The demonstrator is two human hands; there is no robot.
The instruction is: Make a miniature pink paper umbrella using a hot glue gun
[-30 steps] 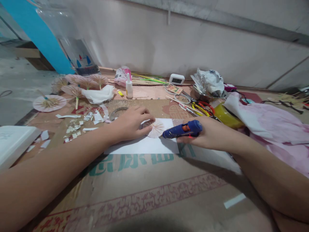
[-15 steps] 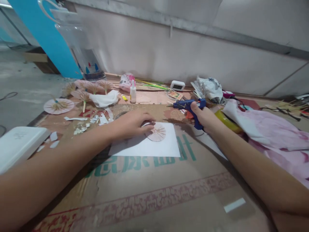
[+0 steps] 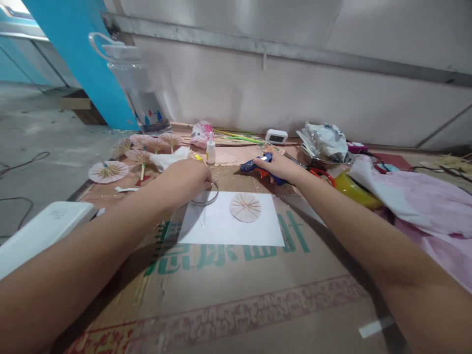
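Observation:
My right hand (image 3: pixel 278 166) grips a blue glue gun (image 3: pixel 254 163), its nozzle pointing left above the cardboard. My left hand (image 3: pixel 193 177) has its fingers closed on a thin metal ring (image 3: pixel 212 196), which overlaps the upper left of a white paper sheet (image 3: pixel 221 231). A thin clear strand hangs below the ring. On the sheet's right part lies a round pale disc (image 3: pixel 245 207) with thin brown sticks spread out from its centre.
Small paper umbrellas (image 3: pixel 108 171) and a white cloth (image 3: pixel 169 158) are at the back left. A glue bottle (image 3: pixel 210 150), clock (image 3: pixel 276 136), tape roll (image 3: pixel 356 191) and pink cloth (image 3: pixel 431 201) stand or lie around. A white box (image 3: pixel 51 231) is left.
My left hand has left the disc and moved back and left, taking hold of the ring. My right hand has shifted left with the glue gun. The camera view has shifted slightly.

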